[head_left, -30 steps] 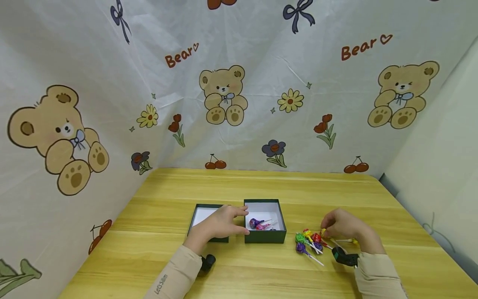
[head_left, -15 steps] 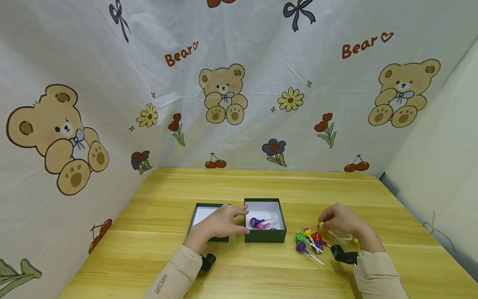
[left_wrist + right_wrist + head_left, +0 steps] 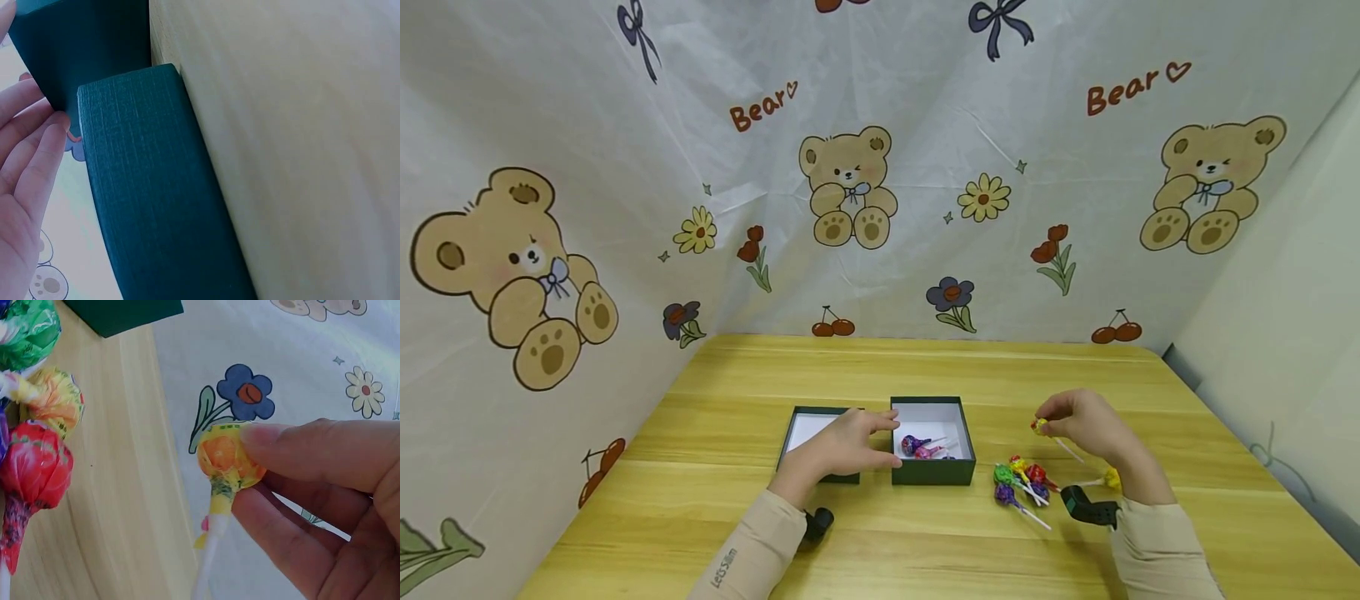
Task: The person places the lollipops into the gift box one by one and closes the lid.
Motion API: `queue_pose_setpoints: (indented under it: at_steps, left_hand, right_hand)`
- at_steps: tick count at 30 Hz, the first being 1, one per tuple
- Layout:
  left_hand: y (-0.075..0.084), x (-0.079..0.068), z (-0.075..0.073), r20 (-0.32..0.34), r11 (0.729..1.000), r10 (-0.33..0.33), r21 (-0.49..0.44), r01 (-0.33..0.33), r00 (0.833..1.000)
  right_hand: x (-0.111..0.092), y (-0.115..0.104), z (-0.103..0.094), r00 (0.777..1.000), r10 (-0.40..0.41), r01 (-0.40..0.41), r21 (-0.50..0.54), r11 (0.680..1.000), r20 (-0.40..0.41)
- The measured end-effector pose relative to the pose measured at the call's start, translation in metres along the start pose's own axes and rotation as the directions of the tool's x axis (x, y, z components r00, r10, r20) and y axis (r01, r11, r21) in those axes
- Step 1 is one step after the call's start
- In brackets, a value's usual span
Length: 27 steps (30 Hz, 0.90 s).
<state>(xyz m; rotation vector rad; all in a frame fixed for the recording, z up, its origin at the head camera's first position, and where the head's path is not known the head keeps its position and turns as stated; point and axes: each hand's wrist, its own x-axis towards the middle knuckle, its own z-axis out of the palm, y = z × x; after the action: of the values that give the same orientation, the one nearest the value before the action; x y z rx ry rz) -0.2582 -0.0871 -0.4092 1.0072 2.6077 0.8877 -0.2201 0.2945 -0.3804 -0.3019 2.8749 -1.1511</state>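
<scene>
My right hand (image 3: 1086, 429) pinches a yellow-wrapped lollipop (image 3: 219, 456) by its head, between thumb and fingers, above the table with the white stick pointing down. My left hand (image 3: 838, 446) spans the left wall of a dark green box (image 3: 932, 473); its fingers lie fairly straight against that side. Inside the box are a purple lollipop (image 3: 913, 445), a pink one (image 3: 925, 453) and part of another. Right of the box lies a small pile with green (image 3: 1003, 474), red (image 3: 1036, 473), yellow (image 3: 1017, 463) and purple (image 3: 1004, 495) lollipops.
A shallower green tray or lid (image 3: 805, 425), white inside, sits left of the box, partly behind my left hand. One more yellow lollipop (image 3: 1112, 477) lies by my right wrist. A printed bear cloth (image 3: 880, 275) hangs behind the wooden table (image 3: 880, 542).
My right hand has lifted the yellow lollipop off the table, moving it up and slightly left, away from the other yellow one. My left hand has stayed at the box.
</scene>
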Motion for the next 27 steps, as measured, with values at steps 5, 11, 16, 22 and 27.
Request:
queue_pose_setpoints:
  at_steps: [5, 11, 16, 22, 27]
  left_hand:
    - [-0.001, 0.0, 0.0, -0.004, 1.0, -0.002, 0.012, 0.002, 1.0]
    - [-0.002, 0.0, 0.0, -0.008, 1.0, 0.004, 0.011, -0.003, 1.0]
    - [-0.003, -0.003, 0.0, -0.009, 1.0, -0.005, 0.004, 0.005, 1.0]
    - [-0.004, -0.002, -0.001, -0.007, 1.0, 0.0, 0.012, 0.0, 1.0]
    - [-0.002, 0.001, -0.001, 0.001, 1.0, -0.001, 0.014, 0.001, 1.0]
  right_hand:
    - [0.003, -0.007, 0.001, 1.0, -0.001, 0.001, -0.027, 1.0, -0.03]
    - [0.005, -0.019, 0.002, 0.998, -0.038, 0.037, -0.03, 0.999, -0.041]
    - [0.008, -0.032, 0.006, 0.994, -0.091, 0.087, -0.062, 0.994, -0.064]
    - [0.015, -0.045, 0.018, 0.984, -0.152, 0.145, -0.079, 0.986, -0.094]
    - [0.019, -0.056, 0.029, 0.981, -0.18, 0.177, -0.048, 0.983, -0.074]
